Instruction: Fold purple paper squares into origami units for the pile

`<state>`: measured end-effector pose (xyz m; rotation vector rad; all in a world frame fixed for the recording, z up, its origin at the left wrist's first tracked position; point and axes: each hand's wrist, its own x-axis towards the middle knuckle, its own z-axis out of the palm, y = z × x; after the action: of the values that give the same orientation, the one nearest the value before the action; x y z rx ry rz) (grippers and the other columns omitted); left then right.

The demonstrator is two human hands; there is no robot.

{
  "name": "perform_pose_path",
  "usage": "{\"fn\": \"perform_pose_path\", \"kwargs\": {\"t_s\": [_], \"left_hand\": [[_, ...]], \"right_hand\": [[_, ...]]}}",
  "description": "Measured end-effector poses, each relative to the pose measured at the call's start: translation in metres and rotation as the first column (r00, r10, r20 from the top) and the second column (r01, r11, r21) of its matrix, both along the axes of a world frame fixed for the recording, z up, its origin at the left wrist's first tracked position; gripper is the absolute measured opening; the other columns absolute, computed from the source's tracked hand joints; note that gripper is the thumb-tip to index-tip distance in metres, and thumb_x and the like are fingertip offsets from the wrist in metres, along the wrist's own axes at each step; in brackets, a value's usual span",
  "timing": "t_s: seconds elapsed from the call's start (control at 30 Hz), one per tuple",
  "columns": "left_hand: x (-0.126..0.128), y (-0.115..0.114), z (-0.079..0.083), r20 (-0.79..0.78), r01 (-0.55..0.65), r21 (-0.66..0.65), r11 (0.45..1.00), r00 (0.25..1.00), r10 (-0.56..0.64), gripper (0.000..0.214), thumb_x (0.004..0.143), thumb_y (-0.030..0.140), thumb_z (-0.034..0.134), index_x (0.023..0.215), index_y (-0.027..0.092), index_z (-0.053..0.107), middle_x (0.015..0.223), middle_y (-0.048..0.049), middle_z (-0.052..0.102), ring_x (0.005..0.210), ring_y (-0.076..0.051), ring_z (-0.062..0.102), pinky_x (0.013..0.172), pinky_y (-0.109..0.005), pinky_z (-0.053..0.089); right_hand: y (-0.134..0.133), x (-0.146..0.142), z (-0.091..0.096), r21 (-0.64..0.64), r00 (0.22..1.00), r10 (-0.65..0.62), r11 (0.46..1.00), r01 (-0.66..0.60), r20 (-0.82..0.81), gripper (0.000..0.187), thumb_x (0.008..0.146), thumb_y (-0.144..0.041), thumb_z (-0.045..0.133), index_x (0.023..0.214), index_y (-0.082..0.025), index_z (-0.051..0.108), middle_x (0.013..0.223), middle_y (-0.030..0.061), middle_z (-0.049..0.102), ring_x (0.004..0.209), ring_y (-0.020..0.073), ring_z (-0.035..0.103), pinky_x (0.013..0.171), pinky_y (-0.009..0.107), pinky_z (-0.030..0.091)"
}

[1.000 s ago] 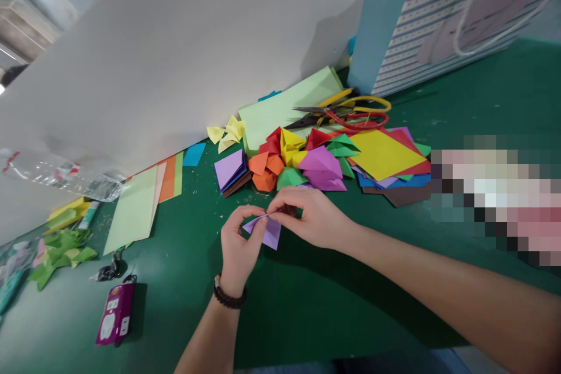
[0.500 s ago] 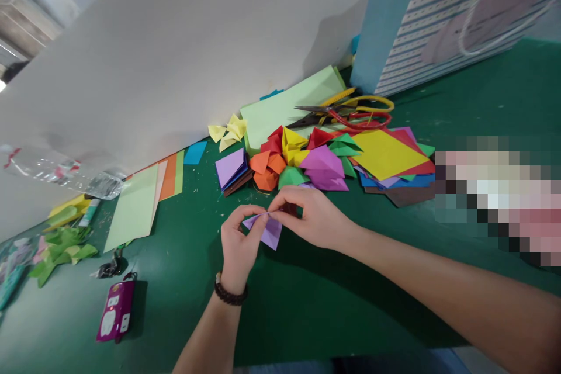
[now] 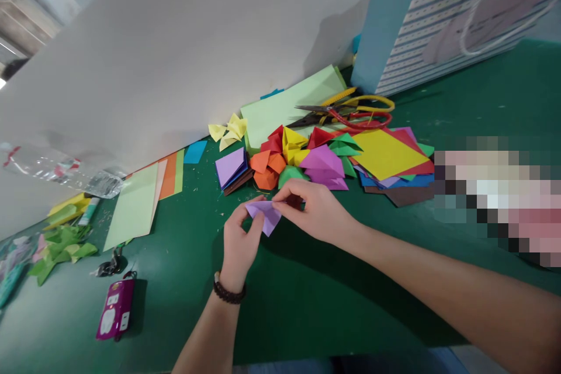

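Note:
Between my two hands is a small folded piece of purple paper (image 3: 269,219), its lower tip pointing down. My left hand (image 3: 241,236), with a dark bead bracelet on the wrist, pinches the paper's left part between thumb and fingers. The thumb and forefinger of my right hand (image 3: 313,210) grip its upper right corner. Just beyond the hands lie folded paper pieces in orange (image 3: 266,169), yellow (image 3: 293,143) and magenta (image 3: 323,166). A small stack of folded squares, purple on top (image 3: 230,168), sits to their left.
Red-handled scissors (image 3: 362,121) rest on pale green sheets (image 3: 284,111) by the wall. Square papers (image 3: 390,155) are piled at right, near a striped paper bag (image 3: 421,29). At left are a plastic bottle (image 3: 61,169), light green sheets (image 3: 131,207) and a magenta power strip (image 3: 116,308).
The purple paper has moved up slightly and turned, showing more of its face. My right hand has shifted from the paper's middle top to its right corner.

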<state>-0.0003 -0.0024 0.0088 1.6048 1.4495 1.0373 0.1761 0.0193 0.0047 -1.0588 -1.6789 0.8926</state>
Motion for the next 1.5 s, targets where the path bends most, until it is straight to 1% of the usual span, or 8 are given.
{"fn": "perform_pose_path", "kwargs": {"t_s": [0.2, 0.37, 0.5, 0.73, 0.93, 1.13, 1.37, 1.5], "left_hand": [[0.005, 0.002, -0.007, -0.067, -0.055, -0.09, 0.994, 0.997, 0.049, 0.027, 0.078, 0.014, 0.053, 0.096, 0.019, 0.072, 0.097, -0.0046, 0.072, 0.087, -0.018, 0.065, 0.075, -0.026, 0.049], [0.009, 0.004, -0.013, 0.128, -0.136, -0.157, 0.978, 0.979, 0.157, 0.021, 0.068, 0.014, 0.051, 0.08, 0.016, 0.069, 0.074, -0.0011, 0.067, 0.065, -0.012, 0.059, 0.056, -0.02, 0.045], [0.01, 0.004, -0.011, 0.234, -0.136, -0.166, 0.977, 0.957, 0.173, 0.016, 0.067, 0.016, 0.052, 0.074, 0.015, 0.066, 0.067, 0.0001, 0.063, 0.06, -0.01, 0.055, 0.055, -0.018, 0.044], [0.01, 0.002, -0.008, 0.149, -0.144, -0.092, 0.985, 0.976, 0.156, 0.016, 0.076, 0.022, 0.056, 0.087, 0.017, 0.067, 0.076, -0.0001, 0.064, 0.061, -0.01, 0.057, 0.054, -0.019, 0.046], [0.013, -0.001, -0.006, 0.125, -0.081, -0.288, 0.954, 0.985, 0.121, 0.026, 0.085, 0.04, 0.053, 0.096, 0.017, 0.058, 0.048, 0.0082, 0.049, 0.036, -0.006, 0.042, 0.035, -0.015, 0.032], [0.013, -0.001, -0.007, 0.18, -0.073, -0.3, 0.951, 0.975, 0.132, 0.026, 0.083, 0.042, 0.057, 0.087, 0.017, 0.053, 0.048, 0.0092, 0.047, 0.035, -0.005, 0.04, 0.034, -0.013, 0.029], [0.013, 0.001, -0.006, 0.339, 0.015, -0.409, 0.912, 0.931, 0.136, 0.032, 0.077, 0.045, 0.065, 0.082, 0.017, 0.05, 0.048, 0.0103, 0.043, 0.035, -0.003, 0.034, 0.033, -0.014, 0.026], [0.005, 0.004, 0.001, 0.259, 0.077, -0.351, 0.933, 0.966, 0.018, 0.038, 0.081, 0.048, 0.062, 0.1, 0.015, 0.057, 0.075, -0.002, 0.063, 0.059, -0.01, 0.058, 0.047, -0.018, 0.045]], "right_hand": [[-0.003, -0.004, -0.002, 0.081, 0.998, 0.035, 0.996, -0.039, 0.042, 0.008, 0.082, -0.019, 0.056, 0.075, -0.019, 0.059, 0.071, 0.001, 0.061, 0.066, 0.0131, 0.056, 0.059, 0.025, 0.043], [-0.008, -0.011, -0.006, 0.008, 0.988, 0.141, 0.99, -0.142, 0.066, 0.005, 0.08, -0.015, 0.055, 0.081, -0.02, 0.057, 0.075, -0.0003, 0.061, 0.064, 0.0118, 0.055, 0.057, 0.023, 0.042], [-0.011, -0.013, -0.007, -0.04, 0.978, 0.203, 0.979, -0.201, 0.054, 0.006, 0.081, -0.016, 0.055, 0.084, -0.021, 0.055, 0.074, -0.0018, 0.06, 0.062, 0.0112, 0.054, 0.055, 0.023, 0.041], [-0.007, -0.011, -0.005, -0.099, 0.977, 0.193, 0.975, -0.201, -0.085, 0.006, 0.084, -0.019, 0.051, 0.089, -0.021, 0.053, 0.074, -0.0016, 0.061, 0.064, 0.0118, 0.056, 0.059, 0.024, 0.044], [0.0, -0.011, -0.01, -0.195, 0.986, 0.1, 0.973, -0.125, -0.13, 0.008, 0.081, -0.022, 0.052, 0.089, -0.021, 0.053, 0.069, -0.0025, 0.057, 0.061, 0.0127, 0.053, 0.055, 0.026, 0.042], [0.002, -0.009, -0.011, -0.286, 0.975, 0.192, 0.933, -0.217, -0.115, 0.025, 0.081, -0.021, 0.051, 0.106, -0.022, 0.053, 0.065, -0.0048, 0.056, 0.059, 0.013, 0.055, 0.055, 0.026, 0.043], [0.005, -0.01, -0.009, -0.316, 0.974, 0.158, 0.927, -0.202, -0.16, 0.027, 0.078, -0.017, 0.053, 0.105, -0.02, 0.051, 0.058, -0.0078, 0.051, 0.051, 0.0105, 0.051, 0.049, 0.023, 0.04], [0.016, 0.002, -0.012, -0.477, 0.971, 0.185, 0.846, -0.237, -0.154, 0.02, 0.077, -0.019, 0.055, 0.097, -0.019, 0.052, 0.059, -0.0064, 0.057, 0.046, 0.0083, 0.049, 0.044, 0.02, 0.038]]}}
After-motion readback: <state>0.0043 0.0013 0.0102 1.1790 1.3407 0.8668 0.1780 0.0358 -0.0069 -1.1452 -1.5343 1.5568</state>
